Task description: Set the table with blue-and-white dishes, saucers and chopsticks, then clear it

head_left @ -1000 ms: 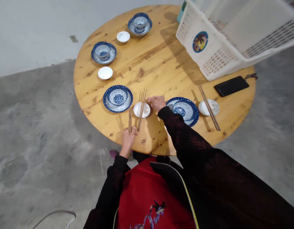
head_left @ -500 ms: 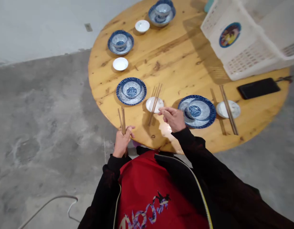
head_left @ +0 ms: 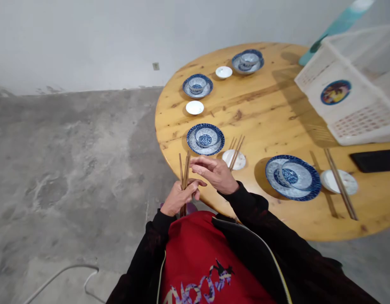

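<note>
My left hand (head_left: 181, 196) is closed around several brown wooden chopsticks (head_left: 185, 173), which stand nearly upright at the table's near edge. My right hand (head_left: 216, 174) is beside their upper ends, fingers stretched out and holding nothing; whether a fingertip touches them I cannot tell. Just beyond it, a pair of chopsticks (head_left: 236, 154) rests across a small white dish (head_left: 239, 160). Behind my hands lies a blue-and-white plate (head_left: 190, 142) with a bowl (head_left: 207, 137) on it. To the right, another patterned plate (head_left: 312, 185) carries a tilted-looking bowl (head_left: 291, 175).
Chopsticks (head_left: 342, 188) lie over a white dish (head_left: 350, 183) at the right, near a black phone (head_left: 375, 161). A white plastic basket (head_left: 359, 109) and a teal bottle-like object (head_left: 336, 29) stand behind. More plates (head_left: 209, 90) with bowls sit along the far side of the wooden table (head_left: 261, 122).
My right hand has drawn back from the small dish toward the chopsticks in my left hand, and its fingers have straightened. The camera view has shifted left and up.
</note>
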The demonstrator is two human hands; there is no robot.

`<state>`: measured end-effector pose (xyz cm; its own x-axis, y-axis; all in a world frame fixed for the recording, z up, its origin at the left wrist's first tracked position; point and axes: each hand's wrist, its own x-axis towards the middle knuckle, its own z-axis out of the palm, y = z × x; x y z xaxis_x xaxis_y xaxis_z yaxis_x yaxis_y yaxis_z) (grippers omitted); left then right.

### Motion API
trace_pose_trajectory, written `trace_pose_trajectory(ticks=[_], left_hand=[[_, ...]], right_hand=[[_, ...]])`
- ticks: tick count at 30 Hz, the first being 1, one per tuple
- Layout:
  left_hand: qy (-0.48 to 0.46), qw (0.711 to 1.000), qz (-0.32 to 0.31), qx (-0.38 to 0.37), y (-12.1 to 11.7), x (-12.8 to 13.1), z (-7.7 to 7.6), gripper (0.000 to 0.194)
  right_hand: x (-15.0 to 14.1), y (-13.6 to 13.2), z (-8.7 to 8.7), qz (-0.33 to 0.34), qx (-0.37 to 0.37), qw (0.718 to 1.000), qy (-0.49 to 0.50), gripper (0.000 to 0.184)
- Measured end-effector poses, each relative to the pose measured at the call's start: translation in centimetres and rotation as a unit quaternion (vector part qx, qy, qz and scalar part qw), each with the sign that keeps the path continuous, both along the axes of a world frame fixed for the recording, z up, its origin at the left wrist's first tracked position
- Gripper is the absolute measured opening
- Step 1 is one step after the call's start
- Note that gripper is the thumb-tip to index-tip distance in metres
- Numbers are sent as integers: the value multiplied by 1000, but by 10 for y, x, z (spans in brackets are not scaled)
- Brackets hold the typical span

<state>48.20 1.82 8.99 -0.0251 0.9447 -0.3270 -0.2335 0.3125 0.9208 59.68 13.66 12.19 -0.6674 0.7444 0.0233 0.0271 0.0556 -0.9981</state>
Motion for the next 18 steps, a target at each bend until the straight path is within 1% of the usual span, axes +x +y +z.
trace_pose_trajectory(ticks=[5, 11, 14, 18], left_hand=[[3, 1000, -11, 26, -10, -25, 5, 59], [-24, 997, -26, 66, -20, -53, 5, 52], [-25, 996, -32, 75, -26, -64, 7, 51], [-40, 994, -64, 74, -33, -78, 10, 55]], right_hand=[[-27, -13, 14, 36, 17, 999, -3, 26], [-53, -27, 27, 64, 58, 996, 26, 26], [-64, -33, 30, 73, 43, 996, 37, 25], [-75, -39, 33, 97, 22, 994, 52, 27]])
